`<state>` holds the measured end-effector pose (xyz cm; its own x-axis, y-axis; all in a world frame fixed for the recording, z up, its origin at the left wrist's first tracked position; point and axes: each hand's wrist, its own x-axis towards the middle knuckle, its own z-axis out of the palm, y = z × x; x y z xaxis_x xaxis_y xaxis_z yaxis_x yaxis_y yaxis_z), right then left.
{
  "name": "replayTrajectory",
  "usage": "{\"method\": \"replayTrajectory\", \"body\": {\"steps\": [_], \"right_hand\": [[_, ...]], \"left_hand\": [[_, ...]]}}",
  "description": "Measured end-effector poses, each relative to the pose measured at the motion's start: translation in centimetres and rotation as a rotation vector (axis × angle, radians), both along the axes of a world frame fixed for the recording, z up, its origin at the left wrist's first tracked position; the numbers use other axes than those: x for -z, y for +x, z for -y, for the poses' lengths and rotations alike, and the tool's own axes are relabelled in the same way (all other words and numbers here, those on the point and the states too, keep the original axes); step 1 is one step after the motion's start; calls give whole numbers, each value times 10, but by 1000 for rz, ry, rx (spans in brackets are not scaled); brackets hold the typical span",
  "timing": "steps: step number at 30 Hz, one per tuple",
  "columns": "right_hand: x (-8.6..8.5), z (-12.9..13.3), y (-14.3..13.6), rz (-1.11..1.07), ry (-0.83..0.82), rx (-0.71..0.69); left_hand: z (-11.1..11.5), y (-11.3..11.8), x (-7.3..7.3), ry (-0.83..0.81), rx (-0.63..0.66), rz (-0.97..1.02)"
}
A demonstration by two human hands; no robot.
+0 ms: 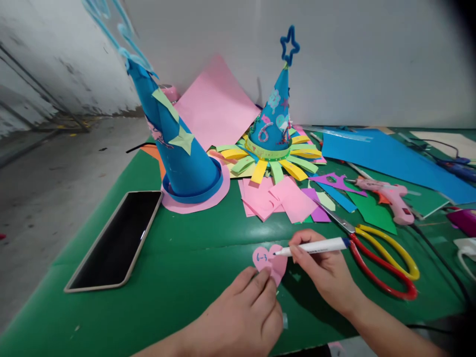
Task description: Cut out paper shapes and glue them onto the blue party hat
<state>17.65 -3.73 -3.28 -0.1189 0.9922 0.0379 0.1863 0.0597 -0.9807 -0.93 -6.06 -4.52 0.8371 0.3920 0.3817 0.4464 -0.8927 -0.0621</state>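
Observation:
A small pink paper heart lies on the green tabletop, with "6-3" written on it in blue. The curled fingers of my left hand press on its lower part and hide some of it. My right hand grips a white marker between thumb and fingers. The marker's tip meets the heart, or hovers just above it, right of the writing. Beside my right hand rest scissors with one red and one yellow handle. Beyond the heart are several pink paper squares.
A phone lies at the left. Behind stand a tall blue cone hat and a smaller decorated cone hat. On the right are a pink glue gun with its cord and a large blue sheet. The green table ends at the left.

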Motion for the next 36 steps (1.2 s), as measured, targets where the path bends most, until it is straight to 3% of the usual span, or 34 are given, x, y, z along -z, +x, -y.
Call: {"method": "replayTrajectory", "body": {"steps": [8,29,36], "right_hand": [[6,3,2,144,131,-52],[4,-2,-3,168,33,-40],[5,-3,0,85,-8,-55]], "left_hand": [[0,3,9,17,-41,87],[-7,1,20,94,-36,115],[-8,3,10,83,-53,122]]}}
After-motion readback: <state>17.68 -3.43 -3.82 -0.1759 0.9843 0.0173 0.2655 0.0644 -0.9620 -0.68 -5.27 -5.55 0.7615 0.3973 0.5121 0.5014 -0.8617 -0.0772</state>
